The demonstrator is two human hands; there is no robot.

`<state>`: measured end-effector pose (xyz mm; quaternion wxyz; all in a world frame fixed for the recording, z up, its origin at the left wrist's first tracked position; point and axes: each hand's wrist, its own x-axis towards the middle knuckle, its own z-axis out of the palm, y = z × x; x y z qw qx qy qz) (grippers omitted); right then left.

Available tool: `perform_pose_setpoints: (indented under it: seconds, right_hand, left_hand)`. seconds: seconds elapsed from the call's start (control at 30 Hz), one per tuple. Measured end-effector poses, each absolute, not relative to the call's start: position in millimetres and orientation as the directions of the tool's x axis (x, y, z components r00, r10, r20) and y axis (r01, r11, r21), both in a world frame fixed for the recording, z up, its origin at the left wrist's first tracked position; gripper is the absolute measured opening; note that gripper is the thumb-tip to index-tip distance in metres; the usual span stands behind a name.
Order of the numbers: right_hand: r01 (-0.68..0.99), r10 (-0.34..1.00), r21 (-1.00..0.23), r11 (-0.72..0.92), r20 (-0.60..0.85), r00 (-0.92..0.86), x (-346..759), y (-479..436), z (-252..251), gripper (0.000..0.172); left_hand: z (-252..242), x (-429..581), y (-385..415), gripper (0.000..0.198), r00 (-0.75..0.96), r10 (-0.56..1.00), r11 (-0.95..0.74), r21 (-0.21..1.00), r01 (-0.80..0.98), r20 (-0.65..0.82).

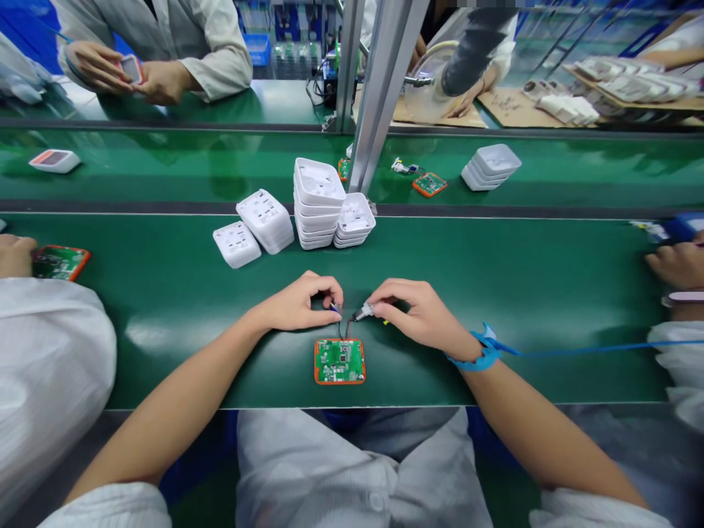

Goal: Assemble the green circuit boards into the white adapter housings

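Observation:
A green circuit board (339, 361) in an orange frame lies flat on the green work surface (264, 381) in front of me. Thin dark and red wires (345, 330) run from its far edge up between my hands. My left hand (308, 302) is closed in a pinch at the end of a wire; a small dark bluish piece shows at the fingertips, too small to name. Between thumb and fingers, my right hand (412, 308) grips a small white and grey connector (363, 312) joined to the wires. A blue strap (484, 350) circles my right wrist.
Stacks of white plastic housings (319, 205) stand beyond my hands, with more housings (264, 220) to their left. Another board (429, 184) and a housing stack (491, 167) sit past the metal post (385, 95). Co-workers' hands (679, 262) appear right, left and across.

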<state>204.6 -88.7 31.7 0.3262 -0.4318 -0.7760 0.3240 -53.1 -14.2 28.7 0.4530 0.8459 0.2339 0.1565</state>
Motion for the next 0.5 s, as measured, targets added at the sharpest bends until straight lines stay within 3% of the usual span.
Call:
perform_pose_setpoints:
  seconds: [0.1,0.2,0.37,0.5]
  right_hand:
    - [0.601,0.903,-0.688,0.406,0.203,-0.378,203.1,-86.8,23.1,0.029]
    - [0.642,0.892,-0.633,0.432,0.192,-0.410,205.0,-86.3,18.7,0.041]
    - [0.697,0.858,-0.520,0.494,0.161,-0.488,205.3,-88.3,22.3,0.016]
    - [0.756,0.785,-0.255,0.603,0.356,-0.506,200.5,-91.5,22.1,0.013]
  left_hand:
    - [22.9,-51.1,-16.2,0.025,0.794,0.603,-0.398,0.892,0.213,0.079]
    - [19.0,-48.6,-18.2,0.033,0.765,0.640,-0.329,0.925,0.192,0.069]
    - [18.6,-46.0,-18.3,0.025,0.732,0.675,-0.349,0.915,0.204,0.094]
    - [18.2,-44.8,-16.3,0.017,0.756,0.642,-0.404,0.895,0.190,0.129]
